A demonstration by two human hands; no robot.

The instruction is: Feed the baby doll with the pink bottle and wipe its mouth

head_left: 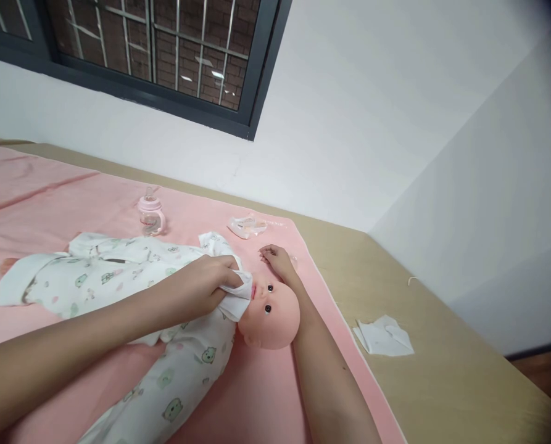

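Note:
A baby doll (275, 320) lies on its back on a pink sheet (266, 388), dressed in white pyjamas (113, 283) with small animal prints. My left hand (215, 280) reaches across the doll's chest, pinching a white tissue (238, 299) against its chin, just below the mouth. Beyond the doll's head, my right hand (277, 259) rests on the sheet, its forearm passing beside the crown. The fingers there are loosely stretched and hold nothing that I can see.
A pink-handled baby bottle (151, 216) stands past the doll's body. Nearer its head lies a clear plastic wrapper (247, 226). A folded white tissue (385, 336) lies on the wooden surface (423, 394) at right. Wall and barred window (164, 49) are behind.

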